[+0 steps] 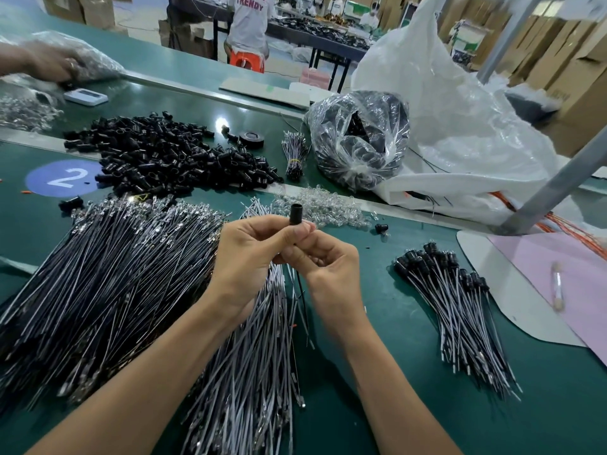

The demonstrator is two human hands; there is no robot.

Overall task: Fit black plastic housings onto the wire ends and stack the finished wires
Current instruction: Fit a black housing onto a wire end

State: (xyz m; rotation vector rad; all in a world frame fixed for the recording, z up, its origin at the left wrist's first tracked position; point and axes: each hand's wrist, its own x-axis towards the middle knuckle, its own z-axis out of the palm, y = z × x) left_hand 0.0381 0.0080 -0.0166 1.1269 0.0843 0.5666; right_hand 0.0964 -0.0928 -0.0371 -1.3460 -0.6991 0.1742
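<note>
Many loose grey wires with metal tips (pixel 249 356) lie fanned on the green tabletop (pixel 377 323) under the grip and nearer than it, with a bigger heap of dark wires (pixel 98 274) to its left. The grip is both hands closed together. The left hand (pixel 253 254) pinches the lower end of a short black plastic tube housing (pixel 296 214). The right hand (pixel 328 261) seems to pinch the thin dark wire (pixel 300 290) hanging just below. The housing stands upright above the fingertips, its long axis in line with the wire, so seating looks nearly done. The stack of finished black-capped wires (pixel 460 307) lies right of the grip, nearer the right hand. Beyond the grip sit clear glass bulbs (pixel 322 205), then a heap of loose black housings (pixel 170 156).
</note>
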